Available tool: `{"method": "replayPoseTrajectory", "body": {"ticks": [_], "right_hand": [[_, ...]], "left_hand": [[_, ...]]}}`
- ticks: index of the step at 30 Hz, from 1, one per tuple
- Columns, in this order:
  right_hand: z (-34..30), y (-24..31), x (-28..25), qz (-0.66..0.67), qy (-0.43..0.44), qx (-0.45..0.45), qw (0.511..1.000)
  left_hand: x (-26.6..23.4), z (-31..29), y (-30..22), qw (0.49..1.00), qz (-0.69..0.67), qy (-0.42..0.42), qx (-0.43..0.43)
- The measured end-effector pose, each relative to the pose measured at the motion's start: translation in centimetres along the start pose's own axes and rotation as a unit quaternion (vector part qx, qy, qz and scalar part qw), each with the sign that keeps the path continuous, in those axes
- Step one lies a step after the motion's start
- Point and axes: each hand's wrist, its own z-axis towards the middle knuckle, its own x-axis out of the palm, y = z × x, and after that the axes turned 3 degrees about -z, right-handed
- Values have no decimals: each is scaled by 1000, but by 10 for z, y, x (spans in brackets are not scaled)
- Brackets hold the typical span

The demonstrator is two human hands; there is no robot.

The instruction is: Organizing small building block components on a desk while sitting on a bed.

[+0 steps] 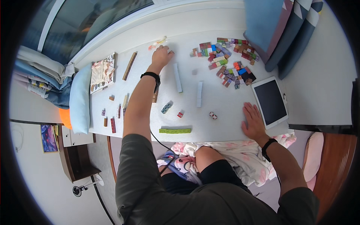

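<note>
My left hand [161, 57] reaches to the far side of the white table, fingers curled and closed. A small brown block [171, 52] shows at its thumb and fingertips, partly hidden. Just beyond lies a small clear-and-orange thing [157, 43], too blurred to name. My right hand [253, 120] rests open and flat on the table beside a white tablet [270, 101] with a dark screen. Between the hands lie two pale blue block bars [177, 78], a patterned teal block piece [167, 107], a red-and-white block [180, 114] and a green block bar [175, 131].
A pile of multicoloured cube blocks [225, 56] covers the far right. On the left are a long brown block bar [129, 66], several small block pieces [113, 125], a booklet [103, 73] and a light blue cushion [80, 99]. Curtains [262, 30] hang at the right; a cable crosses the near edge.
</note>
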Motion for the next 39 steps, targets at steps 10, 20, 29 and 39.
{"method": "replayPoseTrajectory", "body": {"ticks": [10, 20, 29, 39], "right_hand": [[-6, -4, 1, 10, -9, 4, 1000], [-8, -4, 1, 6, -4, 5, 1000], [-6, -3, 4, -4, -14, -5, 1000], [-11, -5, 7, -10, -27, -8, 1000]], "left_hand": [[7, -23, -167, 935, -209, 153, 243], [14, -40, -179, 955, -173, 185, 156], [15, -46, -162, 975, -42, 70, 208], [1, -106, -243, 918, -202, 92, 330]]}}
